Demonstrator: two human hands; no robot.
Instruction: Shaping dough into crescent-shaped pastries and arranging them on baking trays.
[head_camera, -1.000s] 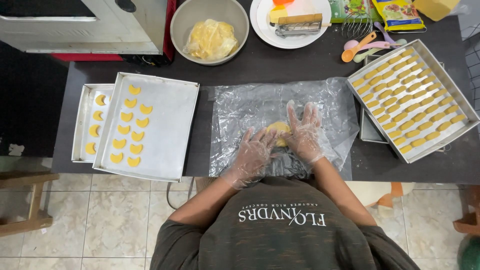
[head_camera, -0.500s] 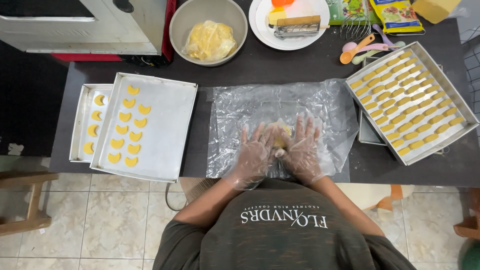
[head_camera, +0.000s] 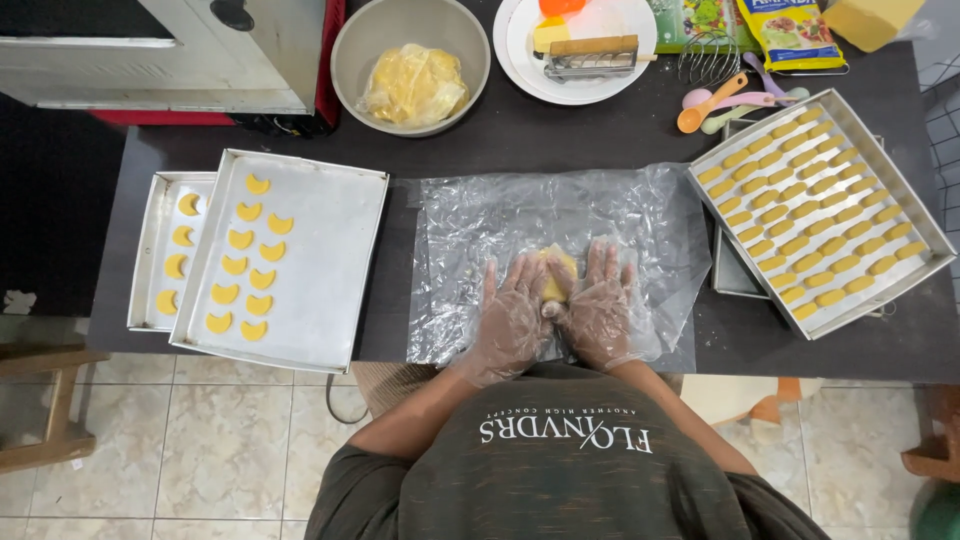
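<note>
1. At the bottom centre of the frame the person in a dark shirt (head_camera: 560, 470) leans over a dark table (head_camera: 560, 140); both forearms run up to the middle of the frame.
2. The left hand (head_camera: 512, 310) and right hand (head_camera: 600, 305), each in a thin clear glove, lie flat with fingers extended and slightly fanned, side by side, thumbs nearly meeting.
3. Between and partly under the 2 hands sits a lump of yellow dough (head_camera: 556, 272); its upper edge shows above the thumbs, and both palms press against it. It rests on a clear plastic sheet (head_camera: 560, 215) spread over the centre of the table.
4. Judged from the layout, the work is well along but not finished: the tray of crescents (head_camera: 330, 260) at the left holds 10 shaped pieces along one side, the rest bare, and a smaller tray (head_camera: 158, 250) tucked under it shows 4 more.
5. At the right, a tilted tray of logs (head_camera: 900, 215) is nearly filled with rows of small oblong pieces.
6. At the top of the frame, a bowl (head_camera: 350, 50) holds more wrapped dough (head_camera: 413, 86), which looks unshaped, beside a white plate (head_camera: 520, 50) and coloured spoons (head_camera: 730, 95).
</note>
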